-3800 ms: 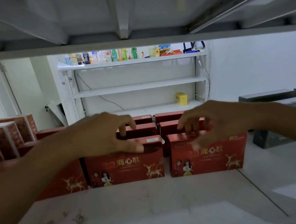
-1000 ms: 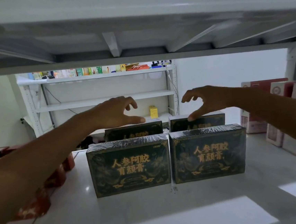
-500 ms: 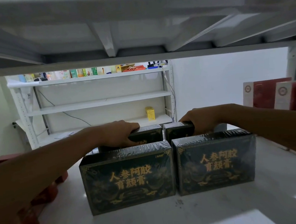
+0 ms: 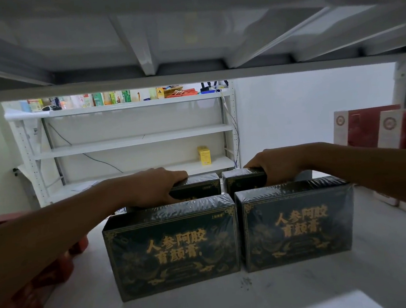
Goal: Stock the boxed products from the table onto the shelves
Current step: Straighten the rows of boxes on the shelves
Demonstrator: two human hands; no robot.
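Note:
Dark green boxes with gold lettering stand upright on the white shelf (image 4: 297, 291) in two rows. In the front row, the left box (image 4: 174, 248) and the right box (image 4: 298, 224) stand side by side, almost touching. Behind them stand the back left box (image 4: 200, 185) and the back right box (image 4: 243, 181), mostly hidden. My left hand (image 4: 155, 187) grips the top of the back left box. My right hand (image 4: 275, 168) grips the top of the back right box. Both arms reach over the front row.
Red boxes (image 4: 25, 302) stand at the left under my left arm. Red and white boxes (image 4: 378, 129) stand at the right. The shelf above (image 4: 189, 77) hangs low overhead. Across the room stands another rack (image 4: 133, 140) with a yellow carton (image 4: 204, 155).
My hands left the red boxes and moved to the green ones. They hovered open over the back row a second ago, then dropped and closed on the two back boxes. The view came closer.

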